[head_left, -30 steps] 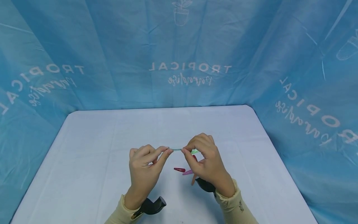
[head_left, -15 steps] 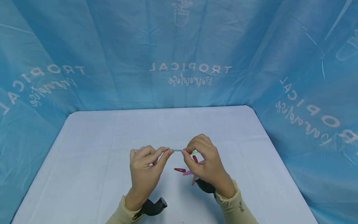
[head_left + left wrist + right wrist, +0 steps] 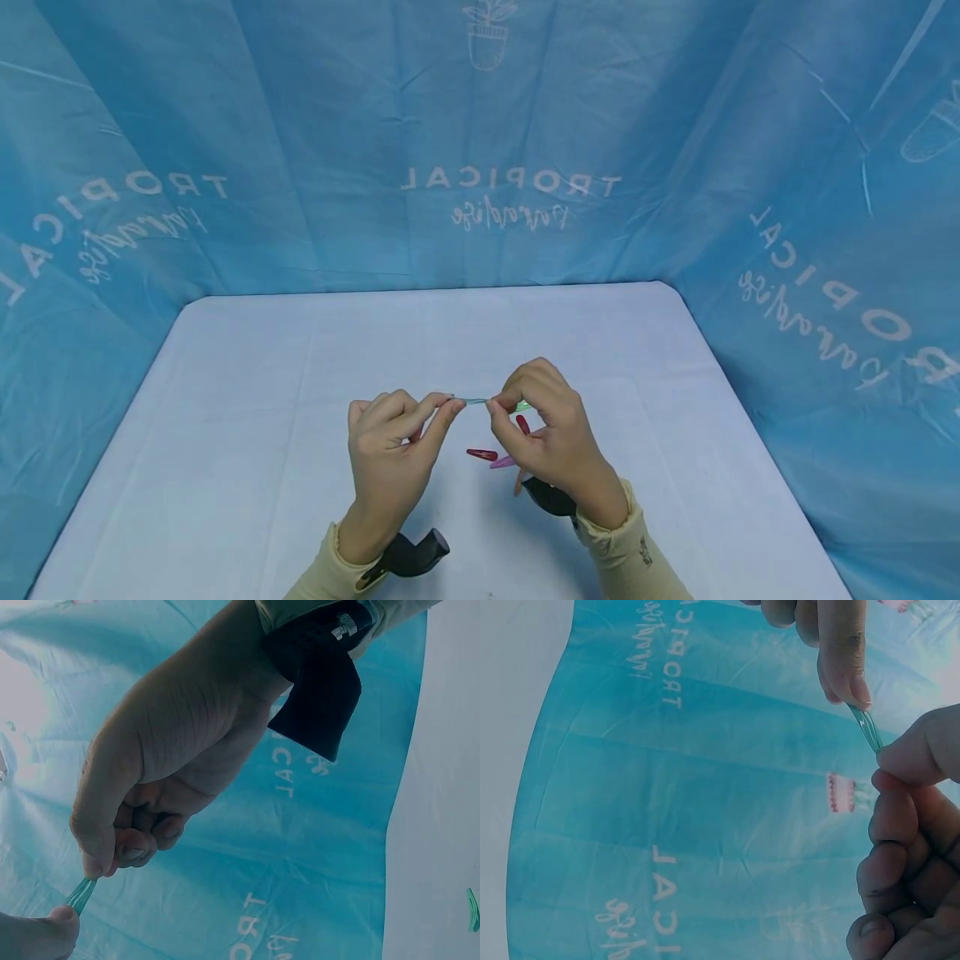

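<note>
A teal snap hair clip is stretched between both hands, raised above the table. My left hand pinches one end between thumb and forefinger. The other end is pinched by my right hand in the same way. The clip's slim middle shows in the right wrist view; its ends are hidden by the fingertips. Beneath and beside the right hand lie a red hair clip, a second red clip, a pink clip, an orange clip and a green clip, some partly covered.
The hands are over the near middle of a white table. A blue printed curtain surrounds its back and sides. Black wrist-worn devices sit at both cuffs.
Both hands hold nearly still, still pinching the teal clip, whose strands look slightly more spread now than one second ago. The clips on the table have not moved.
</note>
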Demonstrator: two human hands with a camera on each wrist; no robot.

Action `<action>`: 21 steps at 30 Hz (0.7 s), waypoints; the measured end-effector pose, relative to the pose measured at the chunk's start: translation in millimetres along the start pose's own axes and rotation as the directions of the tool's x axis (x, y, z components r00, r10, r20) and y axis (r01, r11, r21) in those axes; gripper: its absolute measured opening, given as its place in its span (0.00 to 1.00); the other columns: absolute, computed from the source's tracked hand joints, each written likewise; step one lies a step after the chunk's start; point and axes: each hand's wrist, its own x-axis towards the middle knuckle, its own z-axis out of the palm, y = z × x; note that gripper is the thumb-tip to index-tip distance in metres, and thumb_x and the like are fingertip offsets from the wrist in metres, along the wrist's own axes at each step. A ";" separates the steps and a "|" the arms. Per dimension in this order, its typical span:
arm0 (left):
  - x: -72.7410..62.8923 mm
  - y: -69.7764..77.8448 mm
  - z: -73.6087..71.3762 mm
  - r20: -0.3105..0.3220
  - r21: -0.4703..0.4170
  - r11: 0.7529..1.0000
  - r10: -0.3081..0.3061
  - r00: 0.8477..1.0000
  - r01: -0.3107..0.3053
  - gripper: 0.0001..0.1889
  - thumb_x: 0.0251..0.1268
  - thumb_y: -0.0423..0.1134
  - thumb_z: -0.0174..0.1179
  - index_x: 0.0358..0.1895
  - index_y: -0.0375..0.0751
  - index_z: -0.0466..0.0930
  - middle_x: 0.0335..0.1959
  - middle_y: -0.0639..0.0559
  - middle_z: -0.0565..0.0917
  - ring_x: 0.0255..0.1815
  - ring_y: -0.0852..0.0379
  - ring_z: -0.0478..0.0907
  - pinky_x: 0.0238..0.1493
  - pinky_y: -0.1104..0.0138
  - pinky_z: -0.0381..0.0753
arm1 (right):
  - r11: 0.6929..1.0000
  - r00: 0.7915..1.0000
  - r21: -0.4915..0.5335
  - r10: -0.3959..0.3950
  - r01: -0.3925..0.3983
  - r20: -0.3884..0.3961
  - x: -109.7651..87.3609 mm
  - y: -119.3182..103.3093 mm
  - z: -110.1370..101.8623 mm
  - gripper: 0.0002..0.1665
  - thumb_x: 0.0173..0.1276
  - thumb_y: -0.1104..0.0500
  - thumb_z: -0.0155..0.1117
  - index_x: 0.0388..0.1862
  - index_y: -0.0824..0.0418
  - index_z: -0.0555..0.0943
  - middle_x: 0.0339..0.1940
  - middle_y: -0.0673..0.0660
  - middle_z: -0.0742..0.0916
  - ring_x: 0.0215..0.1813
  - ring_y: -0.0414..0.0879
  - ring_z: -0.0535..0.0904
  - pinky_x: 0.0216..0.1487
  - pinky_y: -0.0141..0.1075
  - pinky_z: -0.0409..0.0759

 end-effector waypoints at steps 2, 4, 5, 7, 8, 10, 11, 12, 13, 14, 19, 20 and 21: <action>0.0 0.0 0.1 -0.001 -0.002 1.000 0.001 1.000 -0.001 0.19 0.61 0.54 0.70 0.38 0.39 0.93 0.14 0.57 0.67 0.20 0.60 0.63 0.39 0.60 0.51 | 1.000 1.000 0.005 -0.005 0.005 -0.003 0.0 0.1 0.5 0.09 0.69 0.60 0.64 0.27 0.57 0.79 0.25 0.48 0.82 0.35 0.43 0.75 0.39 0.34 0.75; -0.1 0.2 0.1 -0.002 -0.001 1.000 0.000 1.000 0.000 0.19 0.61 0.54 0.70 0.38 0.40 0.93 0.14 0.57 0.67 0.20 0.60 0.63 0.39 0.60 0.51 | 1.000 1.000 0.007 -0.016 0.016 -0.009 -0.1 0.3 0.9 0.09 0.69 0.60 0.63 0.27 0.57 0.78 0.25 0.48 0.82 0.35 0.43 0.74 0.40 0.34 0.74; -0.1 0.4 0.1 -0.003 -0.002 1.000 0.001 1.000 -0.001 0.19 0.61 0.54 0.70 0.38 0.40 0.93 0.14 0.57 0.66 0.20 0.61 0.62 0.39 0.60 0.51 | 1.000 1.000 0.008 -0.020 0.020 -0.012 -0.1 0.6 1.1 0.10 0.69 0.60 0.63 0.27 0.58 0.78 0.25 0.48 0.81 0.35 0.43 0.74 0.40 0.34 0.74; -0.1 0.9 0.1 -0.004 -0.002 1.000 0.001 1.000 -0.001 0.19 0.61 0.54 0.70 0.38 0.40 0.93 0.14 0.58 0.66 0.20 0.61 0.62 0.39 0.60 0.51 | 1.000 1.000 0.007 -0.027 0.027 -0.017 -0.2 0.9 1.3 0.10 0.69 0.60 0.63 0.26 0.58 0.78 0.25 0.48 0.81 0.35 0.42 0.74 0.40 0.33 0.74; -0.1 1.1 0.1 -0.004 -0.002 1.000 0.001 1.000 -0.001 0.19 0.61 0.54 0.70 0.38 0.39 0.93 0.14 0.58 0.66 0.20 0.61 0.62 0.39 0.60 0.51 | 1.000 1.000 0.007 -0.027 0.027 -0.016 -0.1 0.8 1.3 0.10 0.69 0.60 0.63 0.26 0.58 0.78 0.25 0.48 0.81 0.35 0.42 0.74 0.40 0.33 0.74; -0.1 1.6 -0.1 -0.005 -0.001 1.000 0.001 1.000 -0.001 0.19 0.61 0.54 0.70 0.38 0.40 0.93 0.14 0.58 0.66 0.19 0.61 0.62 0.38 0.61 0.51 | 1.000 1.000 0.007 -0.021 0.021 -0.011 0.0 0.7 1.3 0.09 0.67 0.61 0.64 0.26 0.58 0.77 0.25 0.48 0.81 0.35 0.43 0.74 0.40 0.33 0.74; 0.0 1.8 -0.1 -0.007 0.000 1.000 0.002 1.000 -0.002 0.19 0.61 0.54 0.70 0.38 0.40 0.93 0.14 0.58 0.66 0.19 0.61 0.62 0.38 0.61 0.51 | 1.000 1.000 0.006 -0.017 0.017 -0.008 0.1 0.6 1.3 0.09 0.66 0.62 0.65 0.26 0.57 0.77 0.24 0.48 0.81 0.34 0.43 0.74 0.39 0.34 0.74; -0.1 2.0 -0.1 -0.009 0.003 1.000 0.002 1.000 -0.002 0.19 0.61 0.54 0.70 0.38 0.40 0.93 0.14 0.58 0.66 0.19 0.61 0.62 0.38 0.61 0.51 | 1.000 1.000 0.005 -0.014 0.015 -0.006 0.3 0.3 1.2 0.08 0.65 0.63 0.65 0.26 0.57 0.77 0.24 0.48 0.81 0.34 0.43 0.74 0.39 0.34 0.74; -0.1 2.1 0.0 -0.012 0.004 1.000 0.004 1.000 -0.004 0.19 0.61 0.54 0.70 0.38 0.40 0.93 0.14 0.58 0.66 0.19 0.61 0.62 0.38 0.61 0.51 | 1.000 1.000 0.005 -0.010 0.010 -0.003 0.4 0.1 1.3 0.08 0.64 0.64 0.66 0.26 0.57 0.77 0.24 0.49 0.81 0.34 0.43 0.74 0.39 0.34 0.74; -0.1 2.3 0.2 -0.017 0.007 1.000 0.007 1.000 -0.007 0.19 0.61 0.54 0.69 0.37 0.40 0.93 0.14 0.58 0.66 0.19 0.61 0.62 0.38 0.61 0.51 | 1.000 1.000 0.004 -0.006 0.006 -0.001 0.5 -0.2 1.2 0.08 0.62 0.65 0.67 0.26 0.57 0.77 0.24 0.49 0.81 0.34 0.44 0.74 0.39 0.35 0.74; 0.2 2.3 1.7 -0.056 0.041 0.998 0.047 0.997 -0.045 0.21 0.64 0.57 0.66 0.36 0.41 0.93 0.14 0.58 0.66 0.19 0.62 0.60 0.37 0.62 0.50 | 1.000 1.000 0.004 -0.001 0.001 -0.005 0.7 -0.5 2.0 0.09 0.59 0.67 0.68 0.26 0.57 0.77 0.24 0.49 0.81 0.34 0.43 0.74 0.38 0.34 0.74; 0.3 2.3 2.1 -0.063 0.051 0.997 0.057 0.996 -0.054 0.21 0.65 0.58 0.66 0.36 0.41 0.93 0.14 0.58 0.66 0.18 0.63 0.60 0.37 0.62 0.50 | 1.000 1.000 0.005 -0.001 0.001 -0.007 0.6 -0.5 2.3 0.09 0.58 0.67 0.68 0.26 0.57 0.77 0.24 0.49 0.81 0.34 0.43 0.74 0.38 0.34 0.74; 0.5 2.3 2.6 -0.070 0.059 0.996 0.070 0.995 -0.066 0.21 0.65 0.58 0.65 0.36 0.42 0.93 0.14 0.58 0.66 0.18 0.63 0.60 0.36 0.62 0.50 | 1.000 1.000 0.006 -0.005 0.006 -0.008 0.4 -0.5 2.7 0.09 0.58 0.67 0.68 0.26 0.57 0.77 0.24 0.49 0.81 0.34 0.43 0.74 0.38 0.34 0.74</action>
